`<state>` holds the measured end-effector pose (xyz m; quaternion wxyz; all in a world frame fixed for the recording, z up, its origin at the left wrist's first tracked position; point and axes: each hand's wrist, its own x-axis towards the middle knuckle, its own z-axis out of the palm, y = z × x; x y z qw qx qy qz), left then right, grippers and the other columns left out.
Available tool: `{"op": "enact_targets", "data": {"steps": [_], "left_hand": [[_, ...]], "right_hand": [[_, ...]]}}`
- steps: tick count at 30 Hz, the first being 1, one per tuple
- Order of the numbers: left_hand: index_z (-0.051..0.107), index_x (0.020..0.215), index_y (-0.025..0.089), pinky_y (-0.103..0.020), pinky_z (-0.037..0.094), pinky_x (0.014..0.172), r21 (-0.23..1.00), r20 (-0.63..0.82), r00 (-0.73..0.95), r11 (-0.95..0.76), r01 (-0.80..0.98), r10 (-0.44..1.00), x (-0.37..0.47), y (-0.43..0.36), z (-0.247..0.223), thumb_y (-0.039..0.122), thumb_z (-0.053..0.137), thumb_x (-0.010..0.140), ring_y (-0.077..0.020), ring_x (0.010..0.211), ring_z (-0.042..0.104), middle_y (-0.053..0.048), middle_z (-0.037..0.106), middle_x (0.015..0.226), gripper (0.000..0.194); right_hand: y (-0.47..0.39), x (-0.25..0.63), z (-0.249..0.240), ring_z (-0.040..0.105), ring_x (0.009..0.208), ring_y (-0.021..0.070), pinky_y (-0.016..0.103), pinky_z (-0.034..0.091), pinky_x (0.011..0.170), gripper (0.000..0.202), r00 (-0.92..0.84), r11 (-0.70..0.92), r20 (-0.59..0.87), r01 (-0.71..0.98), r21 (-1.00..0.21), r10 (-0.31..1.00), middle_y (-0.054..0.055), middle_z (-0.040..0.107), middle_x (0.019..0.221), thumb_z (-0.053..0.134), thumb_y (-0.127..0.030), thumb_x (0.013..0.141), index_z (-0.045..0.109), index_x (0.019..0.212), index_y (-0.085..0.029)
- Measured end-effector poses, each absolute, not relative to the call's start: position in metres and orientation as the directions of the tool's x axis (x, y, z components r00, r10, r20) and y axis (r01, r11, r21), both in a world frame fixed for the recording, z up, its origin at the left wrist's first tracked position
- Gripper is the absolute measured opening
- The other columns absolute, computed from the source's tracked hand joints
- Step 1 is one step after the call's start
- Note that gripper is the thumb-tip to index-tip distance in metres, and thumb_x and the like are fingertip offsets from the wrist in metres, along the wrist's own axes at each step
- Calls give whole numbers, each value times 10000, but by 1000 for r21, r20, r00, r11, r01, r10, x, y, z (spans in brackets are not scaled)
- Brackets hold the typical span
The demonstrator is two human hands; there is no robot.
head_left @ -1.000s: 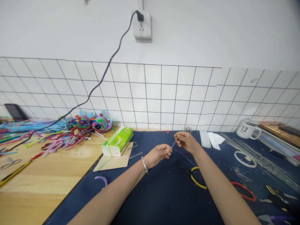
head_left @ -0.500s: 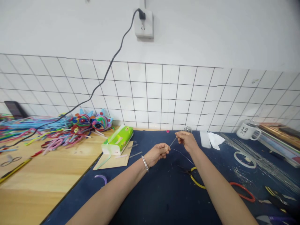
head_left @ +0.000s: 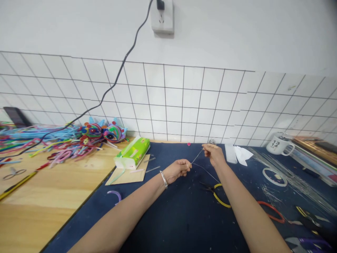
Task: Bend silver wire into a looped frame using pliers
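My left hand [head_left: 179, 170], with a silver bangle on its wrist, is closed on a thin metal wire [head_left: 197, 156]. My right hand [head_left: 212, 153] pinches the other end of that stretch, up and to the right. Between the two hands the wire runs slanted and looks thicker, perhaps doubled. A finer loose length curves from my left hand toward my right forearm. Both hands are held above the dark blue mat [head_left: 168, 214]. Yellow-handled pliers [head_left: 220, 196] lie beneath, partly behind my right forearm.
Left on the wooden table [head_left: 63, 203] are colourful pipe cleaners [head_left: 39, 137], scissors [head_left: 13, 173] and a green tissue pack [head_left: 135, 151]. To the right lie straight wires [head_left: 300, 182], a white ring [head_left: 273, 176], red-handled pliers [head_left: 273, 212] and a mug [head_left: 279, 144]. A black cord [head_left: 123, 66] hangs along the wall.
My right hand has moved slightly right and up, away from my left hand, so the wire between them is a little longer. The view has tilted slightly downward.
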<state>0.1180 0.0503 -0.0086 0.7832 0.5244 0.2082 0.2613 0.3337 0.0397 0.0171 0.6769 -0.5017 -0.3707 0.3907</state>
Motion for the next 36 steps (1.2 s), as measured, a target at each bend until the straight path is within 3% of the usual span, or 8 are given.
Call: {"op": "enact_targets", "data": {"steps": [5, 12, 25, 29, 33, 36], "left_hand": [[601, 763, 120, -193, 374, 515, 909, -24, 744, 325, -262, 667, 121, 48, -12, 276, 654, 699, -48, 498, 448, -19, 543, 670, 176], [583, 776, 128, -197, 391, 528, 884, -10, 699, 333, -328, 715, 119, 51, -10, 293, 657, 696, -37, 491, 414, -1, 523, 673, 197], [538, 723, 144, -186, 385, 473, 886, -118, 628, 367, -283, 769, 130, 37, -18, 291, 645, 681, -27, 442, 396, 12, 535, 663, 187], [561, 767, 149, -195, 399, 491, 901, -155, 631, 371, -225, 760, 131, 31, -14, 316, 637, 686, -33, 453, 439, -11, 580, 712, 201], [621, 757, 95, -228, 402, 489, 935, -200, 677, 344, -84, 709, 116, 48, 0, 401, 663, 651, -127, 535, 567, -110, 640, 721, 327], [643, 793, 107, -202, 387, 514, 961, -148, 639, 261, -86, 754, 104, 65, 10, 427, 648, 663, -138, 628, 596, -113, 655, 794, 345]], "right_hand": [[37, 319, 16, 519, 533, 73, 182, 400, 429, 317, 312, 141, 85, -159, -977, 946, 27, 608, 726, 637, -410, 678, 632, 874, -162], [27, 285, 16, 566, 550, 112, 202, 409, 441, 303, 52, 27, 22, -89, -996, 998, 50, 637, 687, 689, -389, 621, 648, 782, -135], [31, 279, 1, 543, 499, 92, 187, 382, 428, 280, 134, 76, 76, 4, -997, 988, 38, 642, 640, 660, -397, 627, 635, 718, -134], [30, 283, 4, 540, 496, 86, 177, 373, 418, 260, 90, 50, 51, 20, -999, 995, 41, 644, 642, 662, -377, 632, 635, 710, -129], [28, 290, 12, 546, 504, 77, 163, 372, 411, 254, 14, 13, 13, 29, -999, 1000, 40, 650, 692, 646, -371, 655, 633, 755, -138], [24, 288, 16, 547, 484, 75, 158, 370, 400, 242, -81, -30, -34, 51, -998, 996, 44, 653, 682, 651, -356, 651, 633, 743, -132]]}}
